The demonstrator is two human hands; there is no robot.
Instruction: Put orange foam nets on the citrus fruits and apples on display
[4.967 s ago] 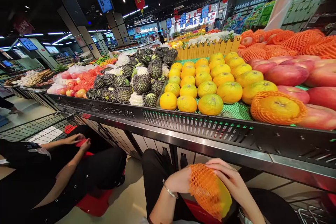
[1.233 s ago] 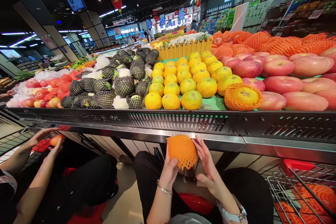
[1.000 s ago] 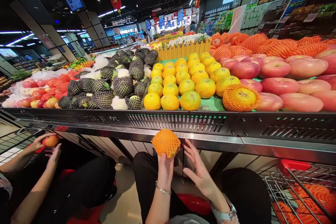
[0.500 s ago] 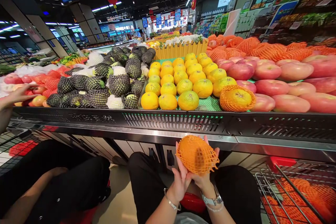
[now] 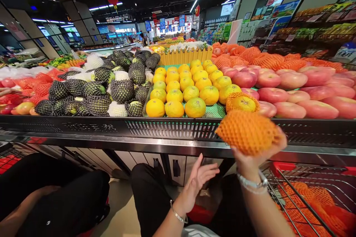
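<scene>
My right hand (image 5: 257,157) is raised in front of the display's edge, closed round an orange wrapped in orange foam netting (image 5: 246,131). My left hand (image 5: 199,177) hangs lower, above my lap, open with fingers spread and nothing in it. On the green mat behind lies another netted orange (image 5: 241,102) at the front right of the bare oranges (image 5: 183,89). Pink apples (image 5: 289,87) fill the section to the right.
A black display rail (image 5: 116,127) runs across in front of me. Black-netted fruit (image 5: 111,87) lies left of the oranges. A wire cart (image 5: 308,196) with orange nets stands at my right. A seated person in black (image 5: 52,200) is at my left.
The netted orange went from both hands into my right hand alone and rose up to the right. My left hand let go and opened. The neighbour's hand reached to the shelf.
</scene>
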